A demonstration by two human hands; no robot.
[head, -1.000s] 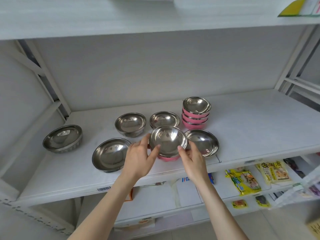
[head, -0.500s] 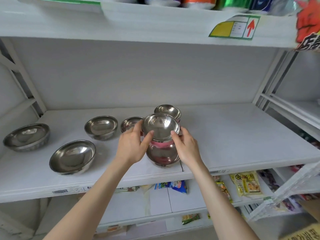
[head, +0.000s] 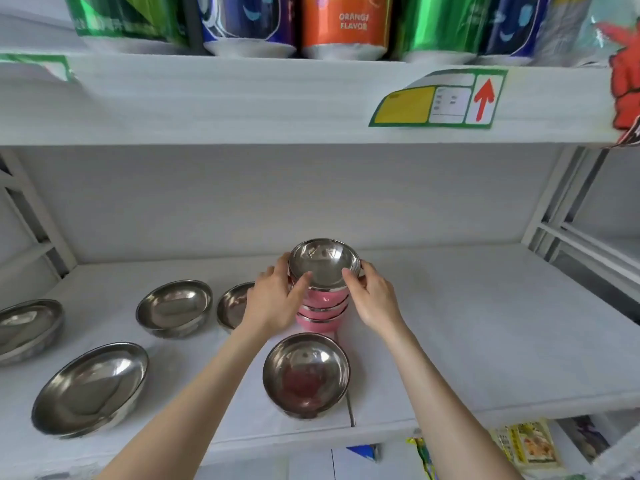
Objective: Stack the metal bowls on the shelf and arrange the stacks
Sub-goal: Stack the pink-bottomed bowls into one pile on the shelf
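Since half a second ago, the small shiny steel bowl with a pink outer wall has moved back from above the front bowl to the top of the stack of pink-sided steel bowls. Left hand and right hand grip it from either side, thumbs on the near rim and fingers curled round its sides. Whether it is fully nested cannot be told. Just in front of the stack stands a round plain steel bowl on the white shelf board. Left of the stack, a steel bowl is partly hidden behind the left hand. Three more steel bowls lie further left. Overhead, colourful drink cans line the upper shelf.
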